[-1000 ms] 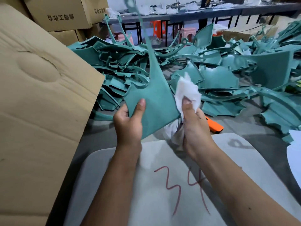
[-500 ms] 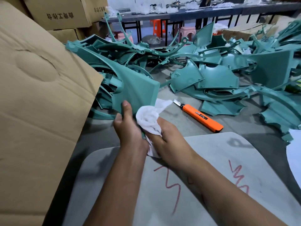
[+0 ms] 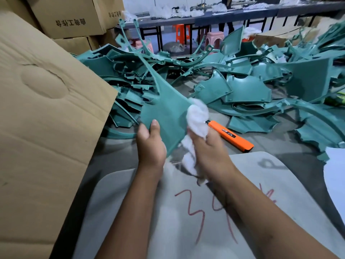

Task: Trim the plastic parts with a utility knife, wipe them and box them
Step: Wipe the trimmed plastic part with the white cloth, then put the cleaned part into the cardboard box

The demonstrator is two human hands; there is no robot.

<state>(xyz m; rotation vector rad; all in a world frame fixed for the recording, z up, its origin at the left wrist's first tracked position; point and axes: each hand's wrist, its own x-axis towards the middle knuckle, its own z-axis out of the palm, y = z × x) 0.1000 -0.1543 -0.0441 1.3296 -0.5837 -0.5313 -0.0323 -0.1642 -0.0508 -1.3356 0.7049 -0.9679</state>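
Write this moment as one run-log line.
step: wiping | left hand: holds green plastic part | right hand: rubs white cloth on part | utility knife: lying aside

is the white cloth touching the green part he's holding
Touching. The head view shows the white cloth, bunched in the right hand, pressed against the green part's right edge.

Teal part (image 3: pixel 166 113), white cloth (image 3: pixel 197 118), orange knife (image 3: pixel 230 136)

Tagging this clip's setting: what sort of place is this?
Likely a factory finishing or packing area: a heap of teal plastic parts, stacked printed cartons, and long workbenches behind.
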